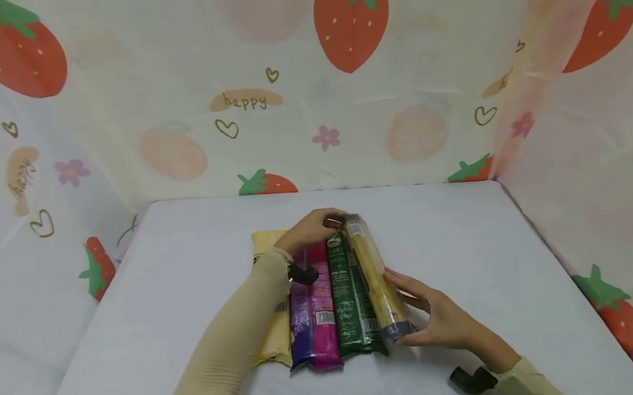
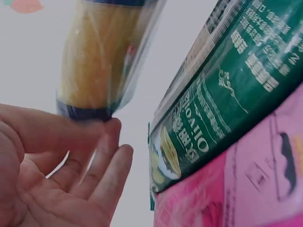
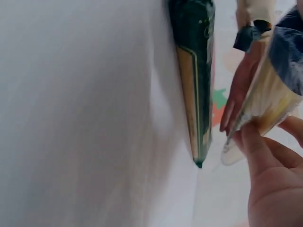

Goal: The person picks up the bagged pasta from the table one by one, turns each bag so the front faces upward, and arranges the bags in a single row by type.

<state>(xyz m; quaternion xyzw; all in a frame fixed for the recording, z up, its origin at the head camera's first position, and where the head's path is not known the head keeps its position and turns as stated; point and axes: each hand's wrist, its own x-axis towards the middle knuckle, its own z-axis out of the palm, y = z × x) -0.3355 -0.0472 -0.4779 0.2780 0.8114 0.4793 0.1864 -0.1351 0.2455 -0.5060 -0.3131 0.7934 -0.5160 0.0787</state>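
My right hand [image 1: 443, 318] grips the near part of a clear packet of yellow spaghetti [image 1: 371, 270] with dark blue ends, thumb and fingers on its side. The packet leans beside a green pasta packet [image 1: 347, 310]. At its far end is my left hand [image 1: 313, 225], and in the left wrist view the extended fingers [image 2: 111, 182] touch the blue end from below. The right wrist view shows my fingertips [image 3: 251, 132] pressed on the clear wrap, with the green packet apart from it.
Left of the green packet lie a pink and purple packet [image 1: 321, 309] and a yellow packet [image 1: 276, 340], side by side on the white table [image 1: 187, 251]. My left forearm passes over the yellow one. Strawberry-printed cloth walls [image 1: 301, 143] enclose the table's back and sides.
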